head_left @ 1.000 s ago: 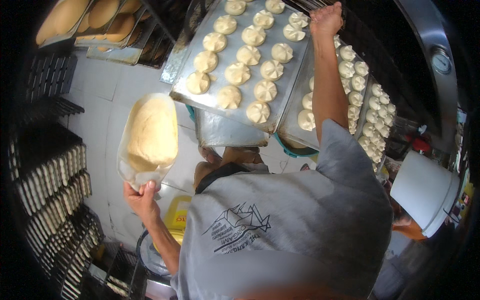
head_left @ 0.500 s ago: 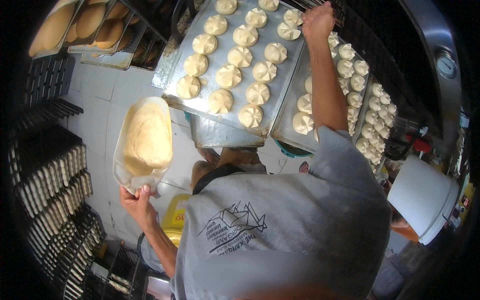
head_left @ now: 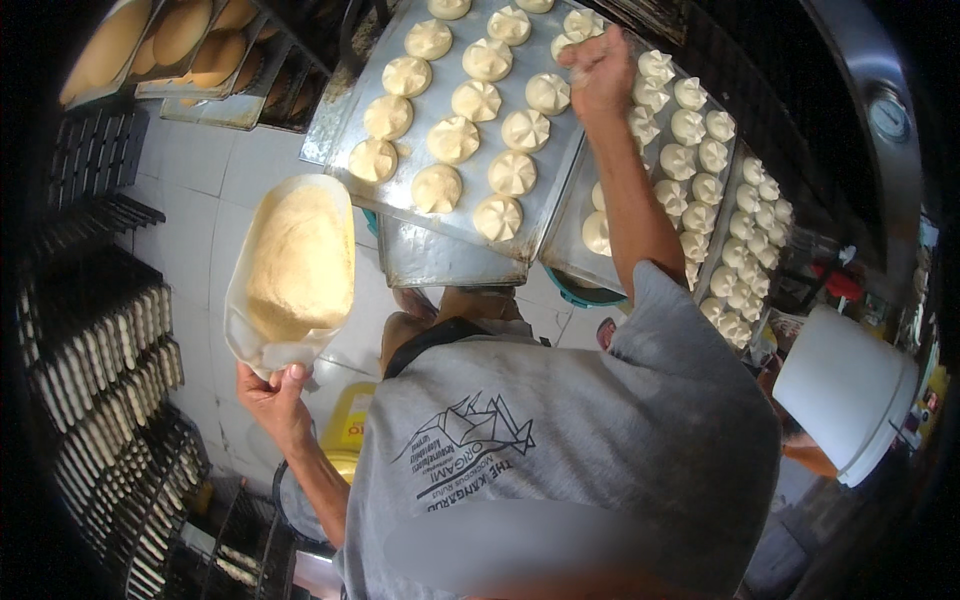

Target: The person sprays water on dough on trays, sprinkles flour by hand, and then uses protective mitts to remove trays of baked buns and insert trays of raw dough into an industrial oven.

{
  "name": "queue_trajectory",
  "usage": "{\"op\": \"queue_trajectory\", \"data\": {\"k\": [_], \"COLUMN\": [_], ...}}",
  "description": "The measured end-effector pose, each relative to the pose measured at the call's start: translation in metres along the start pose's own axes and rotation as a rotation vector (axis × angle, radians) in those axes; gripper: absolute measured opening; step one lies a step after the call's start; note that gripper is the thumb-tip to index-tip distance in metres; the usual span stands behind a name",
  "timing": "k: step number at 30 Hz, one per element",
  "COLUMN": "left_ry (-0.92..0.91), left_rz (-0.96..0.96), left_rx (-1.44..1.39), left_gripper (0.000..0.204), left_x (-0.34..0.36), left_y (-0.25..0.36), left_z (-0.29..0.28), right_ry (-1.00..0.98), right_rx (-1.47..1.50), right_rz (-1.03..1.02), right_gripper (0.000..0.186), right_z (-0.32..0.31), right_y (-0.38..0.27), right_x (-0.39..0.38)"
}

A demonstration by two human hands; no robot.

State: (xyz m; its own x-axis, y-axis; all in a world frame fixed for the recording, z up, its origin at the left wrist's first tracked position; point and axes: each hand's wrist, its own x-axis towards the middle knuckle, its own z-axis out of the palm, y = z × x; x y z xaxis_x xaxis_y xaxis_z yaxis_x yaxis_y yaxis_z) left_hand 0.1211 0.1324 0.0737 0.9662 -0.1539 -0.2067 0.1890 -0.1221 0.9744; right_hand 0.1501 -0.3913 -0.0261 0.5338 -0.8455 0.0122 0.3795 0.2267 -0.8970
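My left hand (head_left: 275,400) grips the narrow near end of a white, scoop-shaped plastic container (head_left: 240,330). Fine pale-yellow crumbs or powder (head_left: 303,262) lie inside it. The container is held to the left of a metal baking tray (head_left: 465,75) bearing rows of round dough buns with pleated or cut tops, such as one bun (head_left: 453,139). Above this tray's far right part is my right hand (head_left: 603,75), its fingers drawn together in a pinch; what lies between them is hidden. It hovers over or beside buns at the tray's right edge.
More bun trays (head_left: 570,235) stand to the right, beside a dark oven-like front with a round gauge (head_left: 888,118). A white bucket (head_left: 845,395) is at the far right. Racks of long dough pieces (head_left: 110,345) fill the left; large baked loaves (head_left: 190,45) sit upper left.
My right hand has come nearer and to the left, from the tray's far right corner to above its right-side buns. The container in my left hand has shifted slightly up and right.
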Motion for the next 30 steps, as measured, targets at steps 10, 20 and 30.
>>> {"op": "queue_trajectory", "data": {"k": [10, 20, 30], "left_ry": [-0.229, -0.553, -0.585], "left_rz": [-0.034, -0.033, -0.051], "left_rx": [-0.024, -0.081, -0.161], "left_gripper": [0.055, 0.051, 0.039], "left_x": [-0.015, -0.05, -0.071], "left_y": [0.008, -0.002, 0.006], "left_z": [-0.018, -0.011, 0.017], "right_ry": [-0.655, -1.401, -0.301], "right_rx": [-0.429, -1.225, 0.217], "right_rz": [-0.155, -0.141, 0.85], "right_gripper": [0.029, 0.054, 0.026], "right_z": [0.07, 0.117, 0.073], "right_y": [-0.064, -0.018, -0.04], "right_x": [-0.136, -0.334, -0.303]}}
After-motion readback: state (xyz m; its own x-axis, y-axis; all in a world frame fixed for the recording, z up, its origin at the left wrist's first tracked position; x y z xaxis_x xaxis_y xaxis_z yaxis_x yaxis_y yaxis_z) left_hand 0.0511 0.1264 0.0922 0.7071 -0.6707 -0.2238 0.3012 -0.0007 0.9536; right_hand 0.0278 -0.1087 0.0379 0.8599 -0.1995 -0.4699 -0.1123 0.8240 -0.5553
